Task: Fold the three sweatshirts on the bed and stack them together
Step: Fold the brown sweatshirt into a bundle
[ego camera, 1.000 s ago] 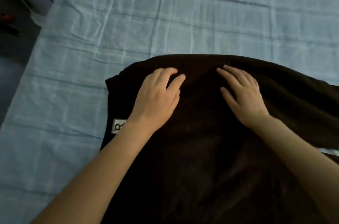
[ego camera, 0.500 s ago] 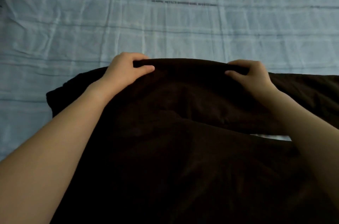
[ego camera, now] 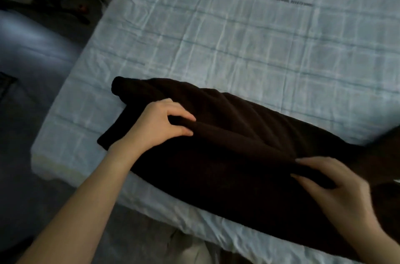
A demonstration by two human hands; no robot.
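Upper frame is filled by bed [ego camera: 238, 36], pale checked sheet. Dark brown sweatshirt [ego camera: 238, 144] is bunched at centre, along the bed's lower edge. Its fabric is pinched by left grip [ego camera: 155, 127], centre-left, and right grip [ego camera: 337, 190], lower right.

Both hands [ego camera: 161, 126] [ego camera: 337, 185] pinching, bare forearms extended; right apparently blurred.

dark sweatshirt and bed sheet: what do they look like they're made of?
Sweatshirt: seems a thick, soft knit or fleece, matte dark brown. It bunches into fat rounded folds where the left hand and right hand pinch it, with no sheen.
Sheet: thin woven cloth, perhaps cotton or a blend, matte pale blue check with many fine sharp creases. The exact fibre cannot be told.
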